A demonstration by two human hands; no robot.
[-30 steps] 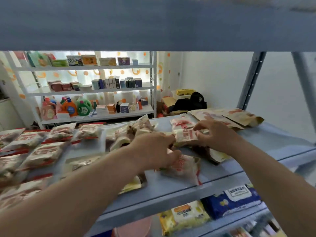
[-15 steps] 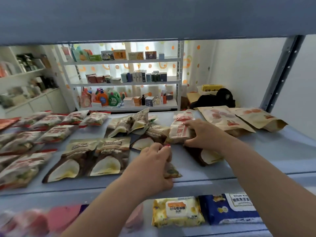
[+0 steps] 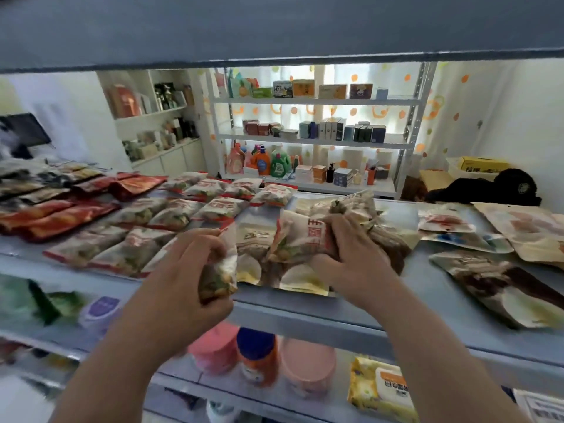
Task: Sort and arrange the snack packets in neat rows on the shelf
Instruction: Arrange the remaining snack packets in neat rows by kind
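My left hand (image 3: 195,270) grips a small white-and-red snack packet (image 3: 221,271) over the front edge of the blue shelf (image 3: 305,312). My right hand (image 3: 351,257) holds a second white-and-red packet (image 3: 300,239), lifted above two brown-and-gold pouches (image 3: 274,270). Rows of matching white-and-red packets (image 3: 171,218) lie to the left, with red packets (image 3: 61,215) further left. More brown pouches (image 3: 500,285) and pale flat packets (image 3: 531,227) lie to the right, unsorted.
The shelf above (image 3: 274,25) hangs low over the work area. Below the front edge stand pink tubs (image 3: 305,367), an orange bottle (image 3: 258,358) and a yellow wipes pack (image 3: 381,389). A white rack with bottles and boxes (image 3: 311,141) stands behind.
Both hands carried their white-and-red packets leftward along the shelf, and the view swung left with them. The right hand's packet now sits above the brown pouches; the left hand has lifted its packet.
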